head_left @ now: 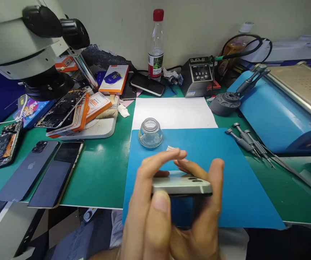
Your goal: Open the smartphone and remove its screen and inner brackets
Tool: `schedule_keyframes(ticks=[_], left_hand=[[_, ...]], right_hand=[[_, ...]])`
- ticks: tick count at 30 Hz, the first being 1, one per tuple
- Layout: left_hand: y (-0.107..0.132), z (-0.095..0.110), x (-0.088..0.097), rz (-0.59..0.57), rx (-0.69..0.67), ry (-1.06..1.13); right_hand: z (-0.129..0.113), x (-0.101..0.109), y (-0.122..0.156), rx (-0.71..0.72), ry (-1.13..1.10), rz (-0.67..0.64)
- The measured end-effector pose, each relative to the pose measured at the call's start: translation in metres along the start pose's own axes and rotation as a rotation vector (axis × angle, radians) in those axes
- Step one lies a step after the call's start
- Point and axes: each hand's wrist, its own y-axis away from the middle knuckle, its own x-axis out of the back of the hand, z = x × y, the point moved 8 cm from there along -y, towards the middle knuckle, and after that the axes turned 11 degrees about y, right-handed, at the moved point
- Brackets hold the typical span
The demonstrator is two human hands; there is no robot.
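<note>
Both my hands hold a silver phone [184, 186] edge-on above the near part of the blue mat [233, 173]. My left hand [147, 213] grips its left end, thumb on the near edge and fingers curled over the top. My right hand [201, 216] wraps the right end, fingers behind the phone. A small white scrap [171, 148] lies on the mat just beyond my fingertips. An empty little glass jar [150, 133] stands on the mat's far left corner.
Two dark phones [40, 171] lie face down at left, beside a stack of opened phones and orange boxes [73, 112]. A microscope [28, 43] overhangs the left. Screwdrivers [249, 142], a blue machine [277, 112], a soldering station [198, 76] and a bottle [156, 45] stand behind.
</note>
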Motion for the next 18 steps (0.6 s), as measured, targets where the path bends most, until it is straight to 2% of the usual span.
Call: schedule_keyframes(ticks=[3, 6, 10, 16, 18], left_hand=[[-0.019, -0.006, 0.013, -0.050, 0.072, 0.098], [-0.039, -0.010, 0.026, -0.141, 0.078, 0.134], [-0.052, -0.009, 0.043, -0.100, 0.089, 0.146], [-0.052, -0.011, 0.050, -0.012, 0.164, 0.257], [-0.052, -0.013, 0.053, -0.022, 0.190, 0.306]], right_hand=[[-0.015, -0.005, -0.016, 0.097, 0.039, 0.010], [-0.024, -0.011, -0.027, 0.140, 0.077, 0.006], [-0.028, -0.021, -0.030, 0.194, 0.116, 0.016], [-0.022, -0.037, -0.028, 0.219, 0.346, 0.076], [-0.019, -0.038, -0.030, 0.239, 0.365, 0.060]])
